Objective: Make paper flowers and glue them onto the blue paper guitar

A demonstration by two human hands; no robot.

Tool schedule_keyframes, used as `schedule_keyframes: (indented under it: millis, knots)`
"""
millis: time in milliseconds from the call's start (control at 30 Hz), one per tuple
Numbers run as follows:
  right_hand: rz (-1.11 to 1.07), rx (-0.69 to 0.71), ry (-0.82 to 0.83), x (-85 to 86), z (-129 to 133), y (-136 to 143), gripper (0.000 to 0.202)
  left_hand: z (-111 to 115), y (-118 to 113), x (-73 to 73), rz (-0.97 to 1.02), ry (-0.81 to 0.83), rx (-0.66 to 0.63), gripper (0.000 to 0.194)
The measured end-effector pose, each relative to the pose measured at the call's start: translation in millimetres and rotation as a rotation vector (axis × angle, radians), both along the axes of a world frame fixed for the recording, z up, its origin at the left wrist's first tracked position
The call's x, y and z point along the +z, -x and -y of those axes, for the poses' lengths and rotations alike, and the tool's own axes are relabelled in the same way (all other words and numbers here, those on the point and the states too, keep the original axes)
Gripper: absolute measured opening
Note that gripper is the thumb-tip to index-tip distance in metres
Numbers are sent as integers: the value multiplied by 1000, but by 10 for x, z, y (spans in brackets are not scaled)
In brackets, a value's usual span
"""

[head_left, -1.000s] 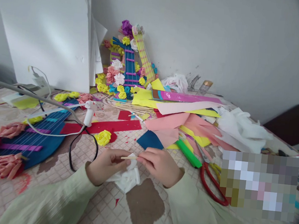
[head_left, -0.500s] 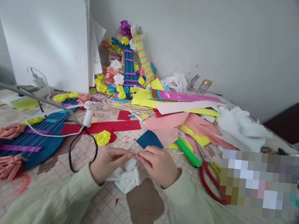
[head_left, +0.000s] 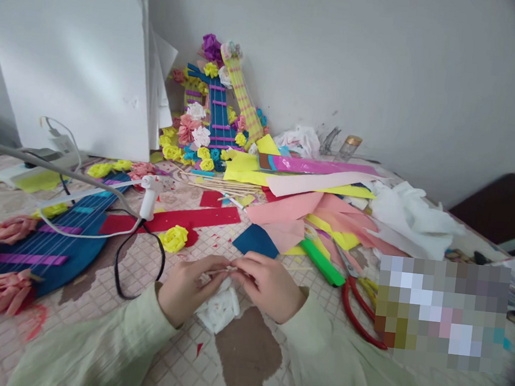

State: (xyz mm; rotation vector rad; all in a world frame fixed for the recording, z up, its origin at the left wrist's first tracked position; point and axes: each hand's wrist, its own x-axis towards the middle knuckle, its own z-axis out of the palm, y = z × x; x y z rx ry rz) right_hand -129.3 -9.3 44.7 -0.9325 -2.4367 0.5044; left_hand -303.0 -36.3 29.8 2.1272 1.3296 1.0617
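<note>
My left hand (head_left: 192, 287) and my right hand (head_left: 270, 285) meet fingertip to fingertip above the table, both closed in a pinch. Between the fingertips runs a thin wooden stick; one end of the stick (head_left: 300, 269) shows past my right hand. Some white paper at the fingers is partly hidden, so how it sits on the stick is unclear. Just below the hands lies a white crepe-paper flower (head_left: 220, 309). A yellow paper flower (head_left: 174, 239) rests beyond my left hand.
At left are a white glue gun (head_left: 149, 197) with a cable and a blue paper guitar (head_left: 76, 251) with paper roses. At right lie a green cutter (head_left: 321, 263), red-handled scissors (head_left: 356, 308) and coloured paper sheets (head_left: 288, 208). Decorated guitars (head_left: 222, 112) lean on the wall.
The fingers have shifted on the stick, and my left hand is turned a little. Less white paper shows between the hands now. The view has moved slightly.
</note>
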Motion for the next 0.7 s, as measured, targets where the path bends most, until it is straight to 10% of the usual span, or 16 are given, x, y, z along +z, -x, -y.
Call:
schedule_keyframes:
  millis: [700]
  knots:
    - [-138,34,101,0,-1,22,17,31,-11,82,-131,-189,-33,7]
